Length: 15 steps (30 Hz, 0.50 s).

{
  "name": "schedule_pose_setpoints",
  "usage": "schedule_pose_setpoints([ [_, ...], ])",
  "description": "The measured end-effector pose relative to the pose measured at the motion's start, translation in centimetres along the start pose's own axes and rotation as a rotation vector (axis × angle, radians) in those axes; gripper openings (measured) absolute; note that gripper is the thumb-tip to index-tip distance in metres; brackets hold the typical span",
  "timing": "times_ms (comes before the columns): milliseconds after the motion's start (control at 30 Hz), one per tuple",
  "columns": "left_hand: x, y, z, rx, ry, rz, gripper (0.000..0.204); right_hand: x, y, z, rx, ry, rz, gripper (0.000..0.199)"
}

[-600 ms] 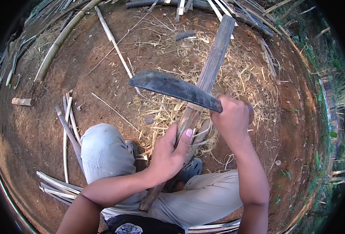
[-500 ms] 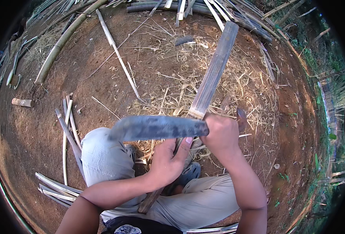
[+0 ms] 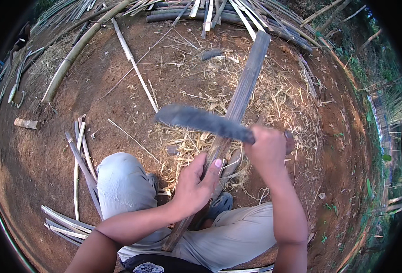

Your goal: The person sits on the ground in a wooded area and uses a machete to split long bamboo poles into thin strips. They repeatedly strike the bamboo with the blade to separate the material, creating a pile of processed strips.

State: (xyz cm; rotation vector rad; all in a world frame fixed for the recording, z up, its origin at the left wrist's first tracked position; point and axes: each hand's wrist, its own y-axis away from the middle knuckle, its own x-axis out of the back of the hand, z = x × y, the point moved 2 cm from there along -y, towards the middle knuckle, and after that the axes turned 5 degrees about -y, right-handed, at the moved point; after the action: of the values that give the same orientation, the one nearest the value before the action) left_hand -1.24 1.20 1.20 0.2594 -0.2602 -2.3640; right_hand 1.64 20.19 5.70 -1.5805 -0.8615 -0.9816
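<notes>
Stiff slat, weighty knife

The slat slants up from between the legs, knife across it; it looks rigid, fairly light, perhaps splintery, best gripped low; the left hand's fingers clamp it there; the right hand's clamp the knife's handle; the shirt print is illegible.

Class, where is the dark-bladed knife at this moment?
In the head view, the dark-bladed knife is held in the right grip, near the centre, pointing left across the wooden slat, above the left grip in the picture.
</notes>
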Motion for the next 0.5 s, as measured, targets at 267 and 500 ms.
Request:
schedule_pose_setpoints([
  [267,-0.2,0.4,-0.6,0.014,0.152,-0.034,0.022,-0.2,-0.6,-1.2,-0.188,-0.107,-0.043,0.014],
  [500,0.0,0.2,-1.2,-0.036,0.002,-0.008,0.024,-0.4,-1.6,-0.7,-0.254,-0.104,-0.049,0.022],
])
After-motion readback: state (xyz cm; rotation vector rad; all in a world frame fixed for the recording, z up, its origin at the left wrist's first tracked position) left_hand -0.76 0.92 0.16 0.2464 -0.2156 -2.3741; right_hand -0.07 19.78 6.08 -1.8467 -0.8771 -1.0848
